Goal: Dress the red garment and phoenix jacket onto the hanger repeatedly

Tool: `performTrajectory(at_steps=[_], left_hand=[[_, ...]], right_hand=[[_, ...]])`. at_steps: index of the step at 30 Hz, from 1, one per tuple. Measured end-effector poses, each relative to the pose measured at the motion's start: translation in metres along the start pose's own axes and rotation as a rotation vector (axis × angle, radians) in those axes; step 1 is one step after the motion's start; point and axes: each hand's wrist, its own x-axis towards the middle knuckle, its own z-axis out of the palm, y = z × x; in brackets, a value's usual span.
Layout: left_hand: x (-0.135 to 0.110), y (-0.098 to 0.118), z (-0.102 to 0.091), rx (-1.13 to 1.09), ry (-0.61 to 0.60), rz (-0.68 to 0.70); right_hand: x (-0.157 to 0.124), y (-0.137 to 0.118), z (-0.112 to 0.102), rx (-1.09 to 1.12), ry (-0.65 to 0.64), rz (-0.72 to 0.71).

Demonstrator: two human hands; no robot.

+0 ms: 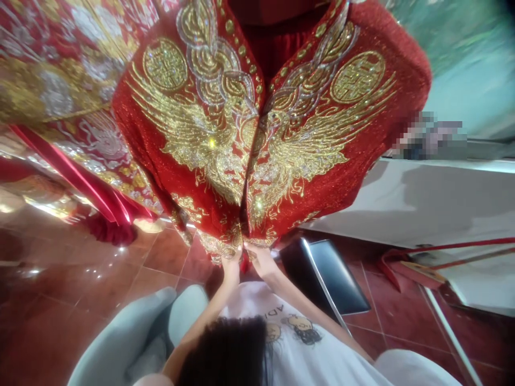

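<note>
A red embroidered jacket [314, 182] hangs upright before me, with gold phoenixes spread across its two front panels and round gold emblems near the shoulders. Its front edges meet low down and part into a V at the neck. At the bottom of the opening, my left hand [231, 262] pinches the gold-trimmed hem of the left panel. Close beside it, my right hand [259, 260] grips the hem of the right panel. Both sets of fingers are closed on the cloth, and the fingertips are partly hidden by it.
More red, gold and silver embroidered cloth [52, 80] hangs at the left, with a red ribbon [76, 177]. A black, glossy flat-topped object [338, 279] stands right of my arms. Red tiles [161, 260] cover the floor. A red-and-wood frame [418, 273] lies at the right.
</note>
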Motion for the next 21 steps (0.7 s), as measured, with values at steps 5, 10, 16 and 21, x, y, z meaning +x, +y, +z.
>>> performTrajectory(at_steps=[5, 10, 16, 21], left_hand=[[0.001, -0.008, -0.003, -0.024, -0.056, -0.007], [0.008, -0.008, -0.008, -0.029, -0.072, -0.043], [0.017, -0.007, -0.015, 0.006, -0.026, -0.051], [0.018, -0.004, -0.014, 0.030, -0.049, -0.037]], right_hand=[[-0.001, 0.000, 0.005, 0.021, 0.036, 0.002], [0.001, 0.005, -0.002, 0.011, 0.081, 0.088], [-0.011, 0.017, -0.022, -0.123, 0.134, 0.398], [-0.018, 0.013, 0.000, -0.167, 0.051, 0.312]])
